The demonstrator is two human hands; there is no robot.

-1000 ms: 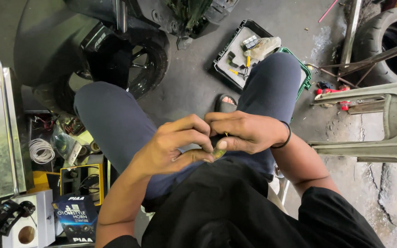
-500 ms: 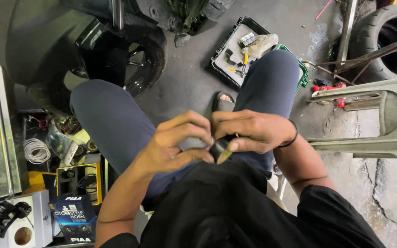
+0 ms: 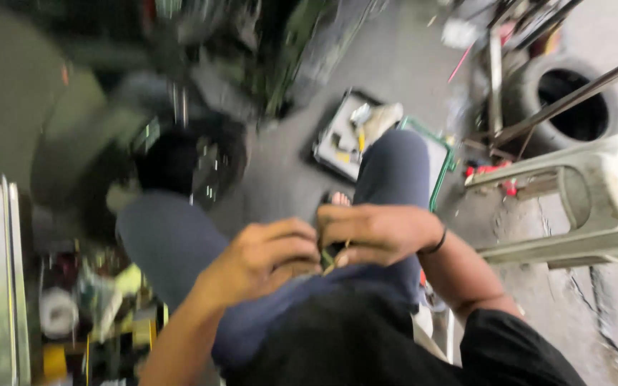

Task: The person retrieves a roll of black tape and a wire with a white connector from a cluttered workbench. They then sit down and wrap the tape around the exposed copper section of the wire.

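I sit with my knees apart in dark blue trousers. My left hand point(image 3: 262, 257) and my right hand point(image 3: 380, 232) meet above my lap, fingers curled around a small dark part point(image 3: 330, 259) with a yellowish tip. Both hands pinch it between them; most of it is hidden by my fingers. A black band sits on my right wrist. The picture is blurred by motion.
An open tool tray point(image 3: 348, 136) lies on the concrete floor beyond my right knee. A pale plastic stool point(image 3: 581, 200) lies on its side at the right, with a tyre point(image 3: 566, 100) behind it. A motorbike wheel point(image 3: 180, 168) is ahead left; boxes and a wire coil point(image 3: 59, 311) clutter the left.
The view has swung upward and right and turned blurry. My hands stay together on the small part, now lower in the picture.
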